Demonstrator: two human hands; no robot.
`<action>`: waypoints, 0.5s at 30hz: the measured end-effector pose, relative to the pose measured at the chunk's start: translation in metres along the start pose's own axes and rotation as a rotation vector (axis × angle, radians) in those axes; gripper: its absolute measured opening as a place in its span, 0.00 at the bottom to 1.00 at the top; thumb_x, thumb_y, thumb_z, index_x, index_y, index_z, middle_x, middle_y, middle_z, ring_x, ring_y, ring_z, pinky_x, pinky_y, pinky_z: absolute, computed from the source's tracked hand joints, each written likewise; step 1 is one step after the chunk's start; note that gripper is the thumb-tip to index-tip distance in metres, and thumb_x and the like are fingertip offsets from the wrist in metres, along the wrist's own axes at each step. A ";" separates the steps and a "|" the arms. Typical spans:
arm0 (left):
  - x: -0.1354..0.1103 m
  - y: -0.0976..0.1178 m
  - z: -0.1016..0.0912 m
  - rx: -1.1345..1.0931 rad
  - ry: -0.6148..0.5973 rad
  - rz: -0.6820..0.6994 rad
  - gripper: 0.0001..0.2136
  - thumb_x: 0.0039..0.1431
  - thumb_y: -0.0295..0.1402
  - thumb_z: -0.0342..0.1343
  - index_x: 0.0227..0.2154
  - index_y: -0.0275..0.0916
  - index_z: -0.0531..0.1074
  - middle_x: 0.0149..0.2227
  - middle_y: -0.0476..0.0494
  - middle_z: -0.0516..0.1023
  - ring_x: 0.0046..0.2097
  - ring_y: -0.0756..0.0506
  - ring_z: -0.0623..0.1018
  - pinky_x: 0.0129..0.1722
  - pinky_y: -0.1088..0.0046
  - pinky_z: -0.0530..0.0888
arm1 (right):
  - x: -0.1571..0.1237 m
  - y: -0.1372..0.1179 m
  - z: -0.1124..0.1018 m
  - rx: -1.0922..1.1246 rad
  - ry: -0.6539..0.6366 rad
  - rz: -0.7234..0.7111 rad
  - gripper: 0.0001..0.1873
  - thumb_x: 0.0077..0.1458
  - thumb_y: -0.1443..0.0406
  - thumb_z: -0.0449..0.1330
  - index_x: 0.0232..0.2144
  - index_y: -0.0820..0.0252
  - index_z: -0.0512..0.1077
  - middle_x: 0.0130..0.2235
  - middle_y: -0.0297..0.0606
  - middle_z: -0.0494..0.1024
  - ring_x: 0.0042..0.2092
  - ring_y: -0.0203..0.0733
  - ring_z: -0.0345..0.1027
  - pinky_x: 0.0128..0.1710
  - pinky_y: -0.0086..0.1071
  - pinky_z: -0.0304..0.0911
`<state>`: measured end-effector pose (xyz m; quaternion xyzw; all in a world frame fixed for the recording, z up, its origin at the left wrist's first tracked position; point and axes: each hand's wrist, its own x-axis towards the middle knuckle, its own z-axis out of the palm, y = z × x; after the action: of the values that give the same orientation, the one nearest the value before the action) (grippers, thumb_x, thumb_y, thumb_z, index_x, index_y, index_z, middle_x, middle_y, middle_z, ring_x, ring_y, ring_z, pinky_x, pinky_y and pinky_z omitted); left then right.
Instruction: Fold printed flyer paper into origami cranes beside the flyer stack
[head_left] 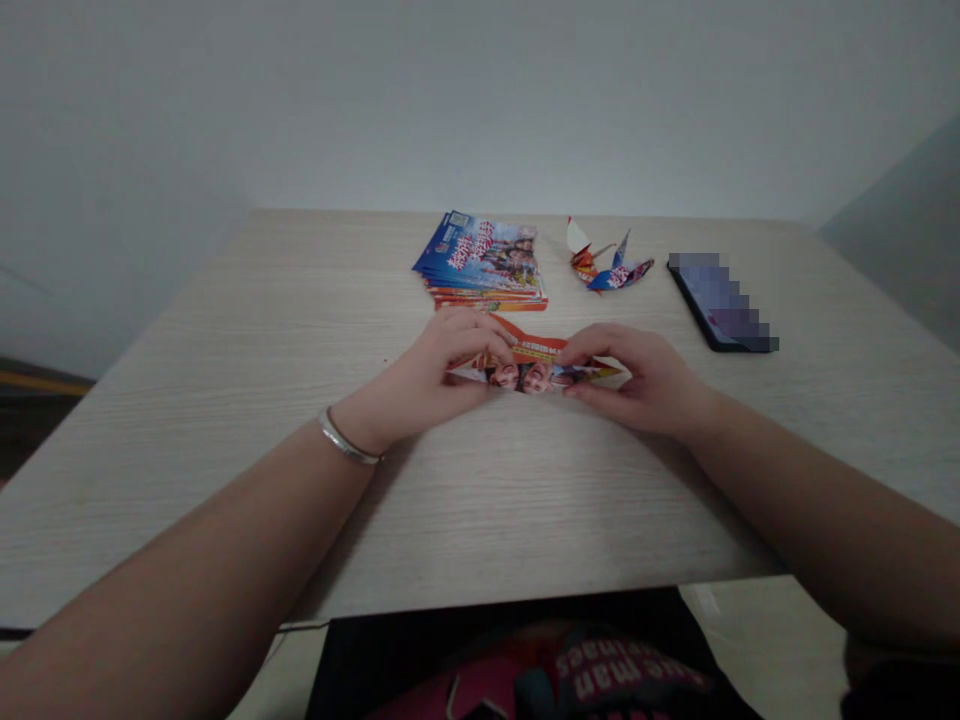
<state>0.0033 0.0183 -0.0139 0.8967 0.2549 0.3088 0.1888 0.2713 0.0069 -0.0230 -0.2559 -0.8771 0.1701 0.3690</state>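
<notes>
Between my two hands is a partly folded sheet of printed paper [536,372], orange with yellow and white lettering along its far side and printed faces on the near side. My left hand [461,362] pinches its left end, fingers curled over the top edge. At the other end, my right hand [634,372] grips the paper between thumb and fingers, and a pointed fold shows inside that grip. The paper is just over the table; whether it touches the surface I cannot tell. Parts of both ends are hidden by my fingers.
Beyond my left hand lies a fanned stack of printed leaflets [480,255], blue on top with orange edges below. Two folded paper cranes [611,275] rest to its right. A dark phone [716,300] lies farther right on the pale wood table [300,290], which meets a wall behind.
</notes>
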 end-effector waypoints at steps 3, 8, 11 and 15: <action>0.000 -0.001 -0.002 -0.003 0.037 0.012 0.03 0.61 0.29 0.58 0.37 0.42 0.75 0.43 0.43 0.78 0.50 0.44 0.76 0.57 0.59 0.70 | -0.002 0.003 -0.002 0.014 -0.019 0.013 0.12 0.58 0.66 0.62 0.46 0.54 0.74 0.42 0.38 0.82 0.42 0.42 0.76 0.44 0.37 0.71; 0.001 -0.005 -0.003 0.012 0.028 0.056 0.03 0.62 0.34 0.59 0.36 0.42 0.77 0.41 0.44 0.79 0.49 0.44 0.76 0.54 0.61 0.71 | 0.001 0.006 -0.007 0.028 -0.092 -0.060 0.17 0.58 0.71 0.57 0.48 0.52 0.73 0.45 0.38 0.81 0.48 0.44 0.74 0.51 0.42 0.68; 0.002 -0.002 -0.002 0.049 -0.039 0.081 0.05 0.63 0.33 0.57 0.37 0.44 0.78 0.38 0.46 0.79 0.48 0.45 0.76 0.56 0.61 0.69 | 0.006 0.003 -0.007 -0.007 -0.120 -0.122 0.16 0.56 0.72 0.56 0.44 0.52 0.73 0.47 0.38 0.79 0.53 0.44 0.71 0.58 0.46 0.62; 0.002 0.002 -0.001 0.140 -0.059 0.085 0.06 0.62 0.31 0.56 0.37 0.46 0.78 0.37 0.50 0.79 0.47 0.46 0.77 0.66 0.53 0.55 | 0.010 -0.002 -0.005 -0.096 -0.130 -0.147 0.14 0.55 0.72 0.56 0.40 0.51 0.74 0.56 0.39 0.73 0.60 0.48 0.64 0.63 0.51 0.54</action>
<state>0.0044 0.0176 -0.0109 0.9264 0.2319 0.2714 0.1198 0.2685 0.0112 -0.0132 -0.1966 -0.9227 0.1167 0.3103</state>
